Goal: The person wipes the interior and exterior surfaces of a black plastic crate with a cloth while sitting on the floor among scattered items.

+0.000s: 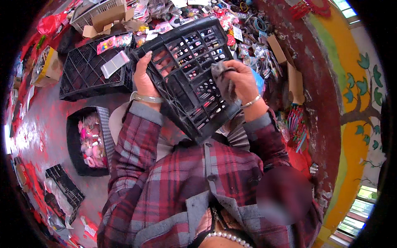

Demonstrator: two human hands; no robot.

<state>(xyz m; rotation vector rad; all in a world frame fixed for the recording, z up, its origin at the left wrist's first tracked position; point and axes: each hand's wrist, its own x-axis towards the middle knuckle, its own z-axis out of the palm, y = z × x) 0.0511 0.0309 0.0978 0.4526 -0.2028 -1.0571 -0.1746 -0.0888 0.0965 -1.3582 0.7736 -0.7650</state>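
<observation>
A black plastic crate [178, 89] with slatted openings is held tilted in front of my chest. My left hand [145, 76] grips its left side, thumb on the near face and fingers showing through the openings. A crumpled grey cloth [225, 82] is pinched in my right hand [243, 80], pressed against the crate's right side. Small packaged goods show through the slats behind the crate.
A second black crate [78, 74] stands at the left with a clear packet [115, 65] on top. Below it is a dark bin [76, 153] of pink items. Cardboard boxes [103, 20] and piled packages lie at the back. A painted wall [331, 82] runs along the right.
</observation>
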